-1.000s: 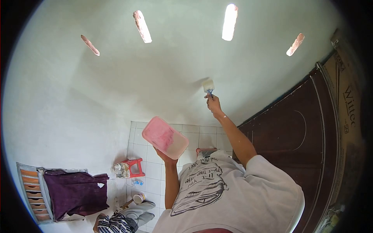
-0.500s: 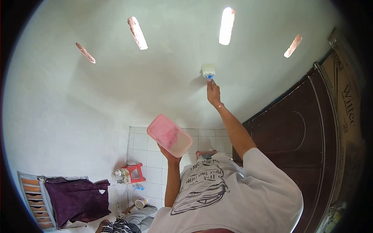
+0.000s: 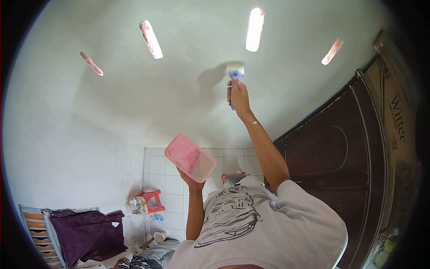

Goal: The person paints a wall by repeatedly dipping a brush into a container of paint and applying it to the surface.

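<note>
My right hand point(image 3: 238, 95) is wrapped round the blue handle of a paintbrush point(image 3: 235, 70), raised in front of the pale wall point(image 3: 179, 89). The brush's wide, pale bristles point up, and its shadow falls on the wall to the left. Lower down, my left hand point(image 3: 192, 178) supports a pink plastic tub point(image 3: 182, 153) from below, its fingers mostly hidden behind it. Pale paint lies in the tub's lower right end, and pink shows through streaks on the rest of the inside.
Four slots pierce the upper wall, one of them a bright slot point(image 3: 255, 29). To the right stand a dark brown door point(image 3: 322, 148) and a cardboard sheet point(image 3: 396, 116). A red stool point(image 3: 155, 201) and a white cup point(image 3: 160, 236) are on the tiled floor; purple cloth point(image 3: 89, 233) hangs lower left.
My right hand has shifted up and left with the paintbrush, and more of the handle now shows. The tub stays in my left hand; the whole view has shifted slightly.
</note>
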Demonstrator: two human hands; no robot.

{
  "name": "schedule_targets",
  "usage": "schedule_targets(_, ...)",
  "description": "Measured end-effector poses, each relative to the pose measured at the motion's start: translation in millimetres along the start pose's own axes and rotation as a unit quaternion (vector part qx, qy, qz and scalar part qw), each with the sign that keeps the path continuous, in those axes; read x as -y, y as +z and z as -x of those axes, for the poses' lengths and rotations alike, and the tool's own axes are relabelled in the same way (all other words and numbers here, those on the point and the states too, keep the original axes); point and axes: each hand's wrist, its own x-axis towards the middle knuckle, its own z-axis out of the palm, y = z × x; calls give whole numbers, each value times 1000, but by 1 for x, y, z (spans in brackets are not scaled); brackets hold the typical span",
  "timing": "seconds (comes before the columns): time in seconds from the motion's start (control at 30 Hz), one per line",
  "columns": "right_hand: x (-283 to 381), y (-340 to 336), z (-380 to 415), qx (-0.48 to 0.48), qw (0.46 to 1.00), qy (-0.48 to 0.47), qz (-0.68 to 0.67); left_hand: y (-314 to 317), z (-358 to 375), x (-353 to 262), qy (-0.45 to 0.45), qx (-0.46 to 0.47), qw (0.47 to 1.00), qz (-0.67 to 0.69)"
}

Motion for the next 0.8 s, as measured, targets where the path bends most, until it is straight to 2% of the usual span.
schedule_targets(0.03, 7, 2, 9, -5, 997, -78, 20, -2, -1, 1, 0, -4, 1000, -2)
schedule_targets(0.07, -29, 3, -15, -30, 976, -199, 84, -6, -3, 2, 5, -9, 1000, -20)
schedule_targets(0.2, -160, -11, -56, -84, 967, -173, 169, -12, 0, 0, -2, -23, 998, -50)
schedule_targets(0.23, -199, -19, -61, -108, 949, -170, 241, -12, -1, 0, -4, -25, 998, -55)
schedule_targets(0.27, -223, -24, -59, -128, 927, -165, 312, -12, 0, -1, 6, -33, 997, -76)
schedule_targets(0.3, -235, -29, -50, -125, 929, -158, 311, -14, 5, -2, 16, -43, 994, -96)
schedule_targets(0.33, -244, -35, -43, -76, 968, 16, 240, -15, 8, -3, 14, -48, 994, -99)
schedule_targets(0.37, -252, -42, -39, -26, 969, 188, 159, -15, 9, -5, 8, -40, 995, -91)
schedule_targets(0.4, -275, -51, -43, -27, 968, 191, 158, -15, 10, -6, 2, -32, 996, -83)
schedule_targets(0.47, -325, -61, -59, 34, 956, 287, 48, -24, 11, -9, 12, -26, 993, -115)
schedule_targets(0.5, -307, -57, -57, 31, 956, 288, 43, -26, 10, -11, 24, -18, 989, -146)
schedule_targets(0.57, -211, -48, -44, -53, 980, 180, 63, -14, 10, -8, 19, -27, 990, -139)
schedule_targets(0.63, -126, -39, -29, -63, 991, 116, 31, -11, 10, -3, 13, -41, 990, -131)
schedule_targets(0.67, -96, -38, -19, -63, 990, 119, 30, -15, 8, -2, 6, -48, 992, -121)
schedule_targets(0.73, -62, -39, -5, -63, 992, -94, 59, -12, 6, 2, -1, -56, 992, -112)
schedule_targets(0.8, -80, -48, -17, -85, 983, -128, 104, -6, 7, 7, 18, -40, 980, -192)
